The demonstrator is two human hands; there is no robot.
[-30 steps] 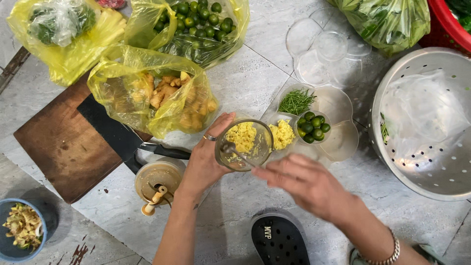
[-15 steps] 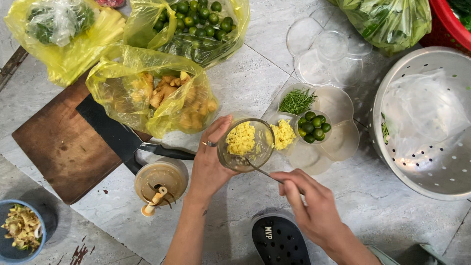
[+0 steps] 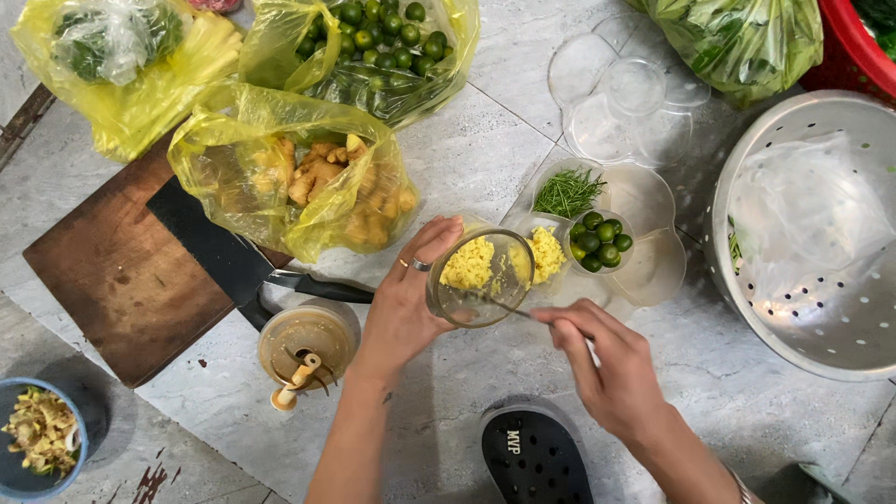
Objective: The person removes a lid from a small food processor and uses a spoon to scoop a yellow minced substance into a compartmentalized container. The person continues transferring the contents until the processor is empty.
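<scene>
Yellow minced paste (image 3: 469,266) in a clear cup (image 3: 481,278); small green limes (image 3: 598,240); translucent yellow bags (image 3: 280,177); brown cutting board (image 3: 112,271); white perforated colander (image 3: 821,308); grey stone floor (image 3: 467,149); blue bowl (image 3: 14,471).

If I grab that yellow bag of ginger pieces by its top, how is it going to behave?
The yellow bag looks like thin, crinkled film, so it would probably sag and bunch. The ginger pieces lie loose inside and would likely slide together at the bottom. Its mouth seems open, so tilting it may spill some.
</scene>
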